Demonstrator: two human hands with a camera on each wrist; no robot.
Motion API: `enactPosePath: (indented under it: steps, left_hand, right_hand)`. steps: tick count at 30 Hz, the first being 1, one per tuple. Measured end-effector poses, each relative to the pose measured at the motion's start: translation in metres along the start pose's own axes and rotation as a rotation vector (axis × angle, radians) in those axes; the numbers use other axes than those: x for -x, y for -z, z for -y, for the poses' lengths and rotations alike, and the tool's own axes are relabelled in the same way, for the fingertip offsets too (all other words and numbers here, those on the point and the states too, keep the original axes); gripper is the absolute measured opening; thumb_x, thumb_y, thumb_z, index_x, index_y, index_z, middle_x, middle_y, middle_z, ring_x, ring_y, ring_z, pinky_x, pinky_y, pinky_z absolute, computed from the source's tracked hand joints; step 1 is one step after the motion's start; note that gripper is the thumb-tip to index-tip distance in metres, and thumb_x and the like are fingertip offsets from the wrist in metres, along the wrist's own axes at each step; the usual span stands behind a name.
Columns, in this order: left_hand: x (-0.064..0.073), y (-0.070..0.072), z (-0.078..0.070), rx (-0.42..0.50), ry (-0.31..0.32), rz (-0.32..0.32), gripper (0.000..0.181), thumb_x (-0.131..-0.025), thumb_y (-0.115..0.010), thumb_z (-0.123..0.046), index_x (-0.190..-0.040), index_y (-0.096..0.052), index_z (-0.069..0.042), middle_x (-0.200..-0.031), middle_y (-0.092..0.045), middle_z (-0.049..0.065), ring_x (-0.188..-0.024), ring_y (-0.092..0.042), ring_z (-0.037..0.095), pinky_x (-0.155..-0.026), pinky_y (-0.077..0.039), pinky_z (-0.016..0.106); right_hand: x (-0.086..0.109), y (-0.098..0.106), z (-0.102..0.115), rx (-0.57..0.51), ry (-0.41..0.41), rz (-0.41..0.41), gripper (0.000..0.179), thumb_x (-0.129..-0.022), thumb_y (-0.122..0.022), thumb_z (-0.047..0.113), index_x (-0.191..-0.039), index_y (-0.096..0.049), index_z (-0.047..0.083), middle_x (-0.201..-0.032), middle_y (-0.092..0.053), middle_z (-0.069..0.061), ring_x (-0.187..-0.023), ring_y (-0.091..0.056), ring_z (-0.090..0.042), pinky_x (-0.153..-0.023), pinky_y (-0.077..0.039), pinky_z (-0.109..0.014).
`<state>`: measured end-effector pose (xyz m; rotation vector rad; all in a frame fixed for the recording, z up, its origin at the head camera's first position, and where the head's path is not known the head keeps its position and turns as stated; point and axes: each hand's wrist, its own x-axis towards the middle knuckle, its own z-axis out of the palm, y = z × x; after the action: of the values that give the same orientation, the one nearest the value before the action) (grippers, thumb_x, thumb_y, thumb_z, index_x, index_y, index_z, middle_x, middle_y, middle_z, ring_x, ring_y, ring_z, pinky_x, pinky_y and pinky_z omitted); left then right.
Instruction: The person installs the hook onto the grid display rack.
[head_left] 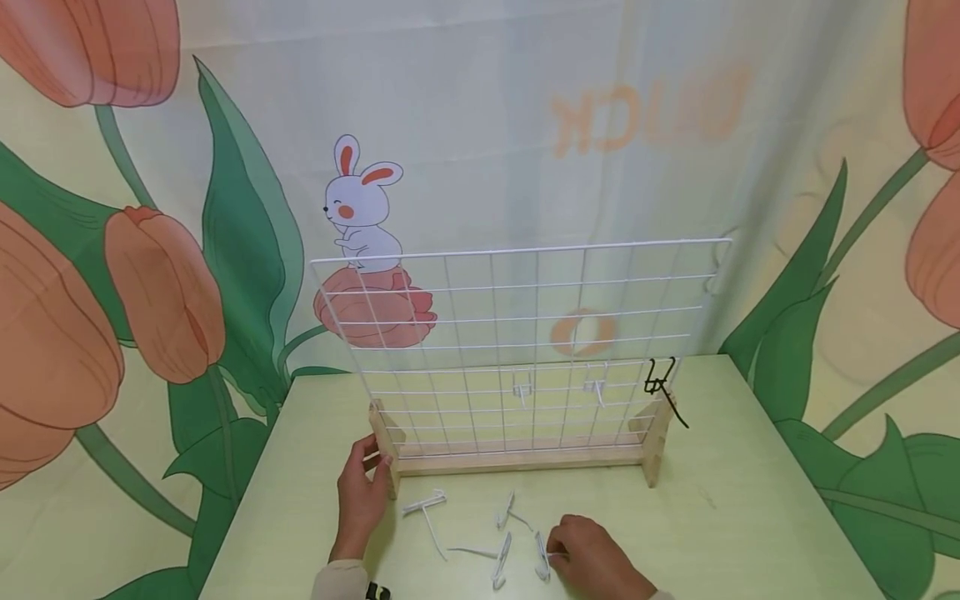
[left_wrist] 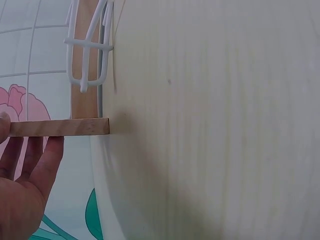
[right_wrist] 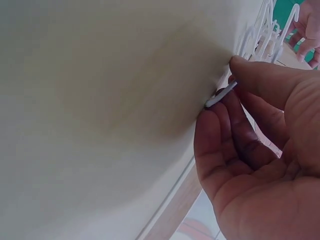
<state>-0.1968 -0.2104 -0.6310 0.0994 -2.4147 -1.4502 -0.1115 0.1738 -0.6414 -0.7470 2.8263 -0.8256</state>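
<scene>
On the table stands a white wire grid rack [head_left: 491, 333] in a wooden base [head_left: 517, 459]. My left hand [head_left: 362, 492] holds the base's left wooden end piece [left_wrist: 60, 128], thumb on one side and fingers on the other. At the front, my right hand [head_left: 592, 557] pinches the prong of a white wire hook [head_left: 542, 562] close to the tabletop. In the right wrist view the fingers cover part of this hook [right_wrist: 222, 95]. Several more white hooks lie loose in front of the base, among them one by the left hand [head_left: 426, 504].
Two white hooks hang on the grid, one at the middle [head_left: 522, 389] and one further right [head_left: 596, 387]. A black hook [head_left: 657, 385] hangs at the grid's right end. Behind the pale table [head_left: 720, 467] is a curtain [head_left: 480, 150] printed with tulips and a rabbit.
</scene>
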Motion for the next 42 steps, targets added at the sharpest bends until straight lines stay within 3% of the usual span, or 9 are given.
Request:
enactPosePath:
  steps: [6,21,31,38,42]
  left_hand:
    - [-0.001,-0.001,0.000,-0.004,-0.007,-0.007,0.041,-0.104,-0.067,-0.007,-0.144,-0.057,-0.012,-0.138,-0.067,0.015,-0.119,-0.070,0.036,-0.091,-0.061,0.045]
    - [-0.002,-0.001,0.000,0.007,-0.011,0.004,0.043,-0.103,-0.068,-0.006,-0.144,-0.057,-0.012,-0.137,-0.067,0.015,-0.119,-0.070,0.036,-0.092,-0.060,0.049]
    - [-0.001,-0.002,0.000,0.000,-0.002,-0.005,0.041,-0.103,-0.068,-0.007,-0.143,-0.058,-0.012,-0.137,-0.068,0.015,-0.119,-0.070,0.036,-0.092,-0.060,0.047]
    - [-0.001,-0.001,-0.002,0.001,-0.012,-0.008,0.042,-0.103,-0.067,-0.007,-0.143,-0.057,-0.011,-0.137,-0.067,0.015,-0.119,-0.070,0.037,-0.093,-0.060,0.047]
    - [0.000,-0.001,-0.002,0.005,-0.011,-0.012,0.041,-0.103,-0.068,-0.006,-0.143,-0.058,-0.011,-0.137,-0.067,0.015,-0.119,-0.070,0.037,-0.091,-0.060,0.046]
  right_hand:
    - [0.000,0.000,0.001,0.002,0.008,-0.013,0.010,-0.092,-0.082,0.015,-0.088,-0.075,0.021,-0.084,-0.057,0.017,-0.076,-0.048,0.005,-0.068,-0.047,-0.024]
    - [-0.002,0.001,0.003,0.034,0.046,-0.024,0.011,-0.093,-0.080,0.012,-0.089,-0.075,0.021,-0.084,-0.064,0.015,-0.077,-0.054,0.003,-0.069,-0.051,-0.026]
    - [-0.001,-0.001,0.000,0.067,0.085,-0.093,0.008,-0.092,-0.080,0.010,-0.092,-0.077,0.018,-0.084,-0.067,0.013,-0.077,-0.055,0.004,-0.069,-0.052,-0.025]
    - [-0.003,0.004,0.007,0.067,0.056,-0.138,0.004,-0.090,-0.081,0.012,-0.093,-0.079,0.015,-0.088,-0.071,0.011,-0.083,-0.063,-0.001,-0.075,-0.057,-0.028]
    - [-0.003,0.008,0.011,0.039,0.046,-0.183,0.009,-0.089,-0.082,0.008,-0.091,-0.079,0.016,-0.087,-0.072,0.012,-0.081,-0.064,0.001,-0.072,-0.057,-0.025]
